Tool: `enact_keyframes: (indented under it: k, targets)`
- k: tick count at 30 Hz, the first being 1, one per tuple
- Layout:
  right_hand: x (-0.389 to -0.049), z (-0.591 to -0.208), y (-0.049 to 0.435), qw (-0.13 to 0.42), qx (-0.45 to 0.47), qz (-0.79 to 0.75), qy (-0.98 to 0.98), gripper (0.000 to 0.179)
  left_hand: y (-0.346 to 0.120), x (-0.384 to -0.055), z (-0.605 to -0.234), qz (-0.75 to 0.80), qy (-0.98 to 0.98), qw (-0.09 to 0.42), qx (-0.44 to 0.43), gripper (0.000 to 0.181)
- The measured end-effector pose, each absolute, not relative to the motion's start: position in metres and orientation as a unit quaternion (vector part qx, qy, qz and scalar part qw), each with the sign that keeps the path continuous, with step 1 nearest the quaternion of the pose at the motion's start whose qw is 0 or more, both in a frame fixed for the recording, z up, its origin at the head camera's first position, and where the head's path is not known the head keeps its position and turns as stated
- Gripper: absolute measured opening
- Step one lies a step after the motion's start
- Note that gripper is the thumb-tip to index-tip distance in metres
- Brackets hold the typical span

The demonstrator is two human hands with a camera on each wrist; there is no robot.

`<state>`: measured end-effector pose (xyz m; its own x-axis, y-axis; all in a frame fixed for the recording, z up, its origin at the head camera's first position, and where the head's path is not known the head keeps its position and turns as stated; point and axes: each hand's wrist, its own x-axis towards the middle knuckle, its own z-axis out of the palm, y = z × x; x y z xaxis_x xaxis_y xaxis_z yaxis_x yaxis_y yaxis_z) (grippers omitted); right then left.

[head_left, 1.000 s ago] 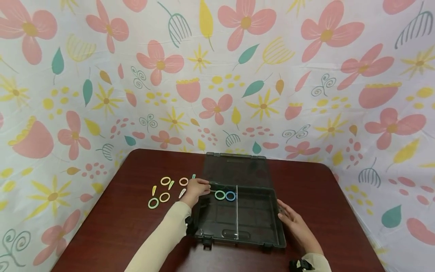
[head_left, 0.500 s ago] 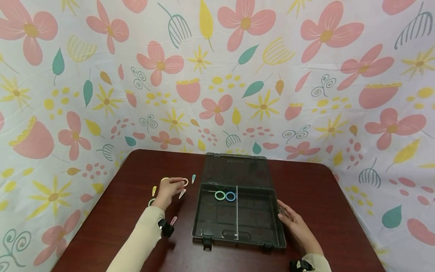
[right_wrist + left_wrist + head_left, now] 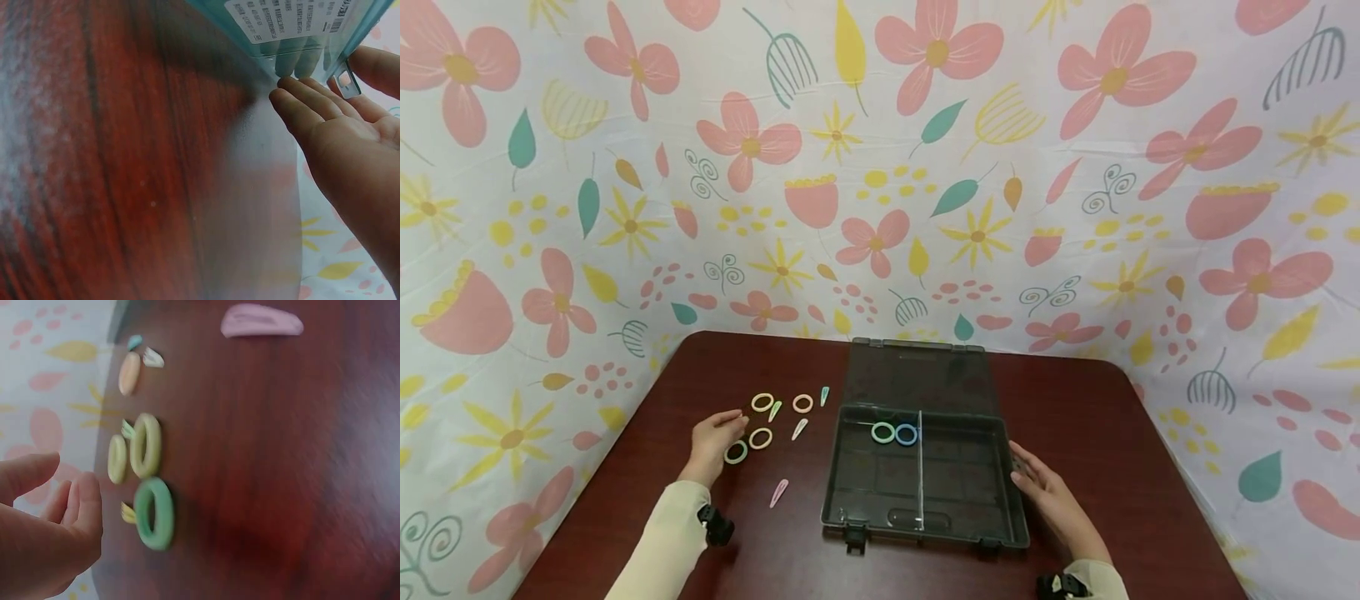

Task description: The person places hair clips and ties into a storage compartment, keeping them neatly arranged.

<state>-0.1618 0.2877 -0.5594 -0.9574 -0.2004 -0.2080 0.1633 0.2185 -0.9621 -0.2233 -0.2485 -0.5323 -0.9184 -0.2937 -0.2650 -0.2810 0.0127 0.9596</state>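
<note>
My left hand [image 3: 711, 446] hovers at the left of the table beside a green hair tie [image 3: 736, 452], its fingers loosely bent and holding nothing. In the left wrist view a yellow snap hair clip [image 3: 128, 513] lies by that tie; the hand hides it in the head view. Around them are two yellowish hair ties [image 3: 761, 438], an orange one [image 3: 802, 404] and green, white, teal and pink clips [image 3: 778, 493]. My right hand [image 3: 1052, 500] rests its straight fingers against the right wall of a dark see-through box [image 3: 872, 500], thumb near a small latch [image 3: 347, 81].
The box's lid [image 3: 921, 379] lies back behind it. A clear divider [image 3: 921, 471] splits the inside; green [image 3: 883, 432] and blue [image 3: 906, 435] hair ties lie in the left compartment. A flowered cloth [image 3: 880, 167] hangs behind the reddish-brown table [image 3: 1120, 467].
My left hand has moved left from the box's back left corner, past the orange hair tie, to the green one. The clips and ties there now show more fully. My right hand stays put.
</note>
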Motion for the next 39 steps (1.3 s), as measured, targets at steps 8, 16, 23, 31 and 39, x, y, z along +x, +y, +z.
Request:
enact_keyframes:
  k: [8,16,23,31,39]
  targets:
    - [-0.163,-0.559,0.286,0.142,-0.015,-0.626,0.767,0.060,-0.270,-0.213,-0.546,-0.665,-0.710,0.016,0.232,0.044]
    - [-0.163,-0.559,0.286,0.137,-0.013,-0.628,0.766,0.060,-0.273,-0.207,-0.551,-0.663,-0.711,0.004,0.236,0.045]
    - [-0.160,-0.558,0.286,0.144,-0.010,-0.637,0.757,0.060,-0.270,-0.204,-0.555,-0.658,-0.721,-0.001,0.215,0.044]
    - [-0.159,-0.557,0.286,0.145,-0.009,-0.637,0.757,0.060,-0.266,-0.201,-0.555,-0.603,-0.772,-0.002,0.202,0.037]
    - [-0.160,-0.559,0.287,0.141,-0.014,-0.631,0.762,0.060,-0.265,-0.199,-0.555,-0.549,-0.811,-0.015,0.202,0.023]
